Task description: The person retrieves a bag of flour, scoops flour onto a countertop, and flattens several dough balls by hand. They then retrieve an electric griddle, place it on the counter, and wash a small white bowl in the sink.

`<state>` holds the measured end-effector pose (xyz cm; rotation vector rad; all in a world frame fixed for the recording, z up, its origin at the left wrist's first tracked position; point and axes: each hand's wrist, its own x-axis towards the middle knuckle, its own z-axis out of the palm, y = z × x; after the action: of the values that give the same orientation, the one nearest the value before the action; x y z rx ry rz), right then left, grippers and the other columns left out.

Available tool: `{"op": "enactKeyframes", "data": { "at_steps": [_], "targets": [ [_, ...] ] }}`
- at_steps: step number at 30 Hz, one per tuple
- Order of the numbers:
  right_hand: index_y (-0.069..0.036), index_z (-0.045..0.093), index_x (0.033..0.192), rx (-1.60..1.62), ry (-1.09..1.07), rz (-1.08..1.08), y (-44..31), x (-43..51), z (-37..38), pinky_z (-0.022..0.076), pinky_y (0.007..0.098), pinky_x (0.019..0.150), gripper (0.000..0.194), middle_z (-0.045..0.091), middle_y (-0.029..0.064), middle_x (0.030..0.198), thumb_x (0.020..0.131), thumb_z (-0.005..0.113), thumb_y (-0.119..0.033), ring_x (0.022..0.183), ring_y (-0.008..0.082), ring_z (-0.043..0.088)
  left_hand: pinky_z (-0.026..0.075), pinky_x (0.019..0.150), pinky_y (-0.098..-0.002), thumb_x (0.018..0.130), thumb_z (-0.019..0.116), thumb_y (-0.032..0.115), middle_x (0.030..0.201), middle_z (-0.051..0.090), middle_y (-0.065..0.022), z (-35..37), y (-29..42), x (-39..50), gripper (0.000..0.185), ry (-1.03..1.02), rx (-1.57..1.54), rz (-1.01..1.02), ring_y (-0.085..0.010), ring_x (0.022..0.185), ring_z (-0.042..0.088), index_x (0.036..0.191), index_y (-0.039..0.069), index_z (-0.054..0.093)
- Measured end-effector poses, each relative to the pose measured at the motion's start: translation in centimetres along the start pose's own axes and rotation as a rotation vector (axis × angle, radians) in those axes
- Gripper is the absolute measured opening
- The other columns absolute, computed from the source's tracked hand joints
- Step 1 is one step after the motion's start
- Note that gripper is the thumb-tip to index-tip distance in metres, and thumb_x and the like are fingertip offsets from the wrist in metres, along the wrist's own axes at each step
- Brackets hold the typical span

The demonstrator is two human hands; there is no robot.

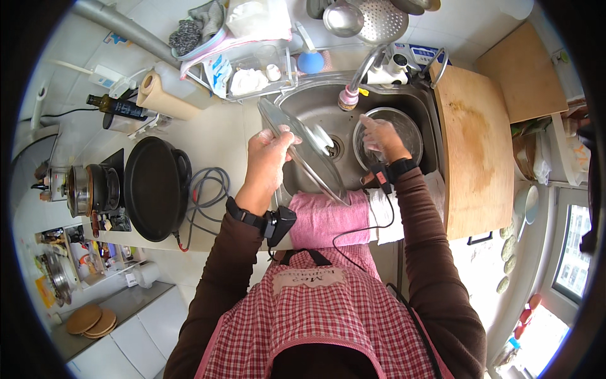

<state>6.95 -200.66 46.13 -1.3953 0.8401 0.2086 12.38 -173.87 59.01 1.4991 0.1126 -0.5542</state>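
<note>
My left hand (pixel 269 163) grips the rim of a glass pot lid (pixel 307 149), tilted on edge over the left part of the steel sink (pixel 303 99); its pale knob points towards the drain. My right hand (pixel 381 137) is over a round metal bowl (pixel 413 128) in the sink's right part, fingers bent and apart; whether it touches the bowl I cannot tell. Both hands have whitish residue. A faucet with a pink-collared spout (pixel 349 98) hangs above, between the lid and the bowl. A pink towel (pixel 326 218) and a white cloth (pixel 386 222) lie over the sink's front edge.
A black electric pan (pixel 154 189) with a coiled cable (pixel 208 189) stands left on the counter. A wooden board (pixel 473 151) borders the sink on the right. Behind are a wire rack (pixel 289 78) and a blue-bulbed tool (pixel 310 61). A ladle (pixel 343 19) and skimmer (pixel 384 19) hang at the back.
</note>
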Motion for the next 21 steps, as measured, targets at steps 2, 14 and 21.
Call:
{"op": "enactKeyframes", "data": {
  "at_steps": [2,14,21],
  "targets": [
    [0.005,0.06,0.109,-0.261,0.163,0.037,2.4,1.7,-2.9,0.0516,0.0333,0.073,0.062,0.061,0.0156,0.096,0.079,0.067,-0.049,0.089,0.0242,0.062,0.038,0.057,-0.0213,0.089,0.059,0.014,0.089,0.068,-0.0155,0.4,-0.2,0.5,0.026,-0.001,0.017,-0.007,-0.0089,0.067,0.055,0.107,-0.004,0.056],
    [-0.006,0.068,0.094,-1.053,0.246,0.303,25.5,13.4,-14.2,0.0495,0.0385,0.083,0.029,0.065,0.0176,0.102,0.067,0.071,-0.015,0.1,0.0293,0.062,0.039,0.059,-0.0225,0.088,0.059,0.016,0.089,0.068,-0.0142,0.8,-0.2,1.8,0.029,0.022,0.029,-0.077,-0.0092,0.067,0.055,0.108,-0.005,0.057],
    [-0.006,0.071,0.077,-1.297,0.118,-0.048,26.6,11.0,-15.0,0.0533,0.0423,0.071,0.011,0.068,0.016,0.089,0.068,0.067,-0.01,0.085,0.0346,0.066,0.036,0.058,-0.0224,0.088,0.058,0.018,0.09,0.068,-0.0182,0.8,-0.2,2.0,0.039,0.019,0.031,-0.074,-0.0096,0.068,0.052,0.114,-0.011,0.051]
  ]
}}
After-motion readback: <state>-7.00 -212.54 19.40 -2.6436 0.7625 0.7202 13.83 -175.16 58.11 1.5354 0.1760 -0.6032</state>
